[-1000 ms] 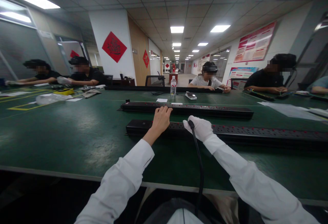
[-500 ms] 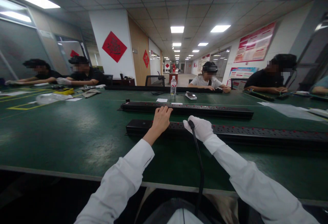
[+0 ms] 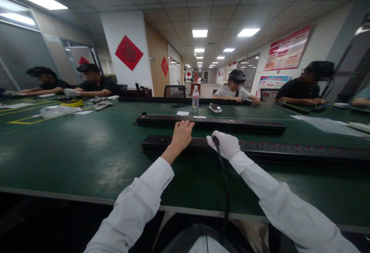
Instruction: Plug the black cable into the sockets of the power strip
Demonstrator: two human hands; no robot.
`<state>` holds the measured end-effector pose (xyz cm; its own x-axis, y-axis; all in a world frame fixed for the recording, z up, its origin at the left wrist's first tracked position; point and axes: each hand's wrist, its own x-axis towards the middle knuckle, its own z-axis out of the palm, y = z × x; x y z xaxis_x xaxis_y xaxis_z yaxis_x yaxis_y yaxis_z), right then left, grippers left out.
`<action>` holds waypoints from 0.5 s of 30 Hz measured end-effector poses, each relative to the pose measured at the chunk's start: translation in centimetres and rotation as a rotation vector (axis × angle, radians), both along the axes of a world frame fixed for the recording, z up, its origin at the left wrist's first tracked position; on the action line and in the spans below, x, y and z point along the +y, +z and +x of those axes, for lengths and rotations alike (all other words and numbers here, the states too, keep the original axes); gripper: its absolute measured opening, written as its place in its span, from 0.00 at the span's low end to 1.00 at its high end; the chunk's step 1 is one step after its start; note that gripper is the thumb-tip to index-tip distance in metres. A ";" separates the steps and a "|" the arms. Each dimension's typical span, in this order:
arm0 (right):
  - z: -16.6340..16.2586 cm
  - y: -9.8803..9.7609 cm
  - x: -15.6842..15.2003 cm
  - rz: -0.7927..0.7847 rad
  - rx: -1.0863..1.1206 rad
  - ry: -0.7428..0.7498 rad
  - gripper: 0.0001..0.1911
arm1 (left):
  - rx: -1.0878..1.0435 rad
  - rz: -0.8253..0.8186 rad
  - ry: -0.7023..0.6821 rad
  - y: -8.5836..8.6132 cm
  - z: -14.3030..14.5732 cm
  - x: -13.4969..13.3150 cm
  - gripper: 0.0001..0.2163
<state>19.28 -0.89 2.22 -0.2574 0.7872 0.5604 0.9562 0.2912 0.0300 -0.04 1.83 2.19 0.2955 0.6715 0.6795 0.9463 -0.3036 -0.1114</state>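
Observation:
A long black power strip (image 3: 274, 150) lies across the green table (image 3: 86, 149) in front of me. My bare left hand (image 3: 181, 135) lies on top of its left part, fingers stretched forward and close together, tips at the far edge. My right hand (image 3: 227, 145), in a white glove, is closed over the strip around the upper end of a black cable (image 3: 224, 191). The cable runs down from the glove, over the table's near edge and toward my body. Whether its end sits in a socket is hidden by the glove.
A second black power strip (image 3: 231, 123) lies parallel just behind, a third (image 3: 162, 99) at the far edge. A water bottle (image 3: 195, 96), a small device (image 3: 215, 108) and papers (image 3: 326, 123) are on the table. Several other people sit around it.

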 end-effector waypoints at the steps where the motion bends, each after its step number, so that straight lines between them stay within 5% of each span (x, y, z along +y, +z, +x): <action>1: 0.0 0.0 0.0 0.000 -0.002 -0.005 0.21 | 0.000 0.003 -0.002 0.0 0.0 0.0 0.18; 15: -0.1 0.1 -0.1 0.003 -0.011 -0.023 0.21 | -0.005 -0.007 -0.001 0.0 0.0 0.1 0.18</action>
<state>19.18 -1.00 2.37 -0.2453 0.7916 0.5597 0.9622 0.2691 0.0411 -0.05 1.94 2.17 0.2927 0.6764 0.6759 0.9465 -0.3052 -0.1045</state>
